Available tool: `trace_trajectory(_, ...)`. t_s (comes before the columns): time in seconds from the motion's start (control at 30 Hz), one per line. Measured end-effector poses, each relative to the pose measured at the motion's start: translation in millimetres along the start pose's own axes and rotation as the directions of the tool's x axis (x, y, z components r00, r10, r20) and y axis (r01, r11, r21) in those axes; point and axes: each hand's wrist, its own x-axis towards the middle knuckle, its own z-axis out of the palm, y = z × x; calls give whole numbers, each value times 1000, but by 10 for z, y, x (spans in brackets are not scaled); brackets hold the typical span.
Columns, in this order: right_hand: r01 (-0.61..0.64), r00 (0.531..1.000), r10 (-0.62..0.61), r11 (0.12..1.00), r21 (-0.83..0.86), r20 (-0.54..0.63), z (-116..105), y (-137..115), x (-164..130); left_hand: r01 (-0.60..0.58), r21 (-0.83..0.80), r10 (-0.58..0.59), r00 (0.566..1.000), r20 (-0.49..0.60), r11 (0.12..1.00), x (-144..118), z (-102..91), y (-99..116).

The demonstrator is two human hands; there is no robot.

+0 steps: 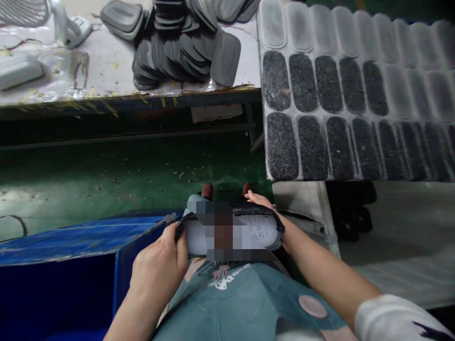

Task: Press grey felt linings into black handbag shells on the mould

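I hold a grey oblong pad (261, 229) with a black cover stretched over its edge, low in front of my body. My left hand (161, 265) grips the cover's left end, fingers closed on the black rim. My right hand (265, 203) curls around the pad's far right end, mostly hidden behind it. The middle of the pad is blurred out.
A pile of dark grey pads (185, 42) lies on the workbench (106, 71) ahead. At the right a white sheet (355, 94) holds rows of black and grey oblong pieces. A blue bin (71, 255) stands at my left. The floor (106, 175) is green.
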Motion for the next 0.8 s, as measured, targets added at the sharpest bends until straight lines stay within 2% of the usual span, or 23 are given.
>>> trace_trajectory(0.07, -4, 996, 3, 1000, -9, -88, -207, -7, -152, -15, -53, 14, 999, -29, 998, -20, -21, -27)
trace_trajectory(0.13, 94, 982, -97, 995, -28, -161, -437, -74, -441, -94, -147, 66, 981, -185, 985, -51, -38, -43)
trace_trajectory(0.17, 284, 927, -309, 948, -142, -210, -540, -125, -616, -162, -186, 105, 953, -285, 969, -70, -48, -46)
trace_trajectory(0.2, 451, 829, -518, 842, -297, -211, -624, -183, -793, -253, -207, 161, 913, -376, 945, -90, -59, -44)
trace_trajectory(0.27, 654, 647, -762, 554, -515, 1, -718, -291, -1099, -451, -205, 326, 832, -450, 868, -129, -80, -31)
trace_trajectory(0.3, 712, 585, -801, 431, -555, 127, -723, -329, -1211, -530, -197, 410, 800, -438, 825, -146, -85, -22)
trace_trajectory(0.37, 791, 492, -804, 251, -558, 335, -664, -359, -1337, -611, -202, 512, 769, -383, 766, -174, -78, -1)
trace_trajectory(0.43, 830, 437, -792, 171, -531, 428, -562, -335, -1368, -612, -234, 513, 774, -371, 755, -193, -46, 15)
trace_trajectory(0.5, 847, 413, -801, 163, -506, 433, -471, -285, -1359, -617, -263, 500, 770, -397, 742, -206, -2, 24)
trace_trajectory(0.67, 859, 423, -811, 215, -466, 405, -403, -219, -1368, -647, -265, 518, 745, -421, 715, -225, 86, 38)
trace_trajectory(0.8, 868, 402, -803, 180, -464, 440, -421, -265, -1391, -655, -280, 537, 745, -397, 701, -253, 77, 38)
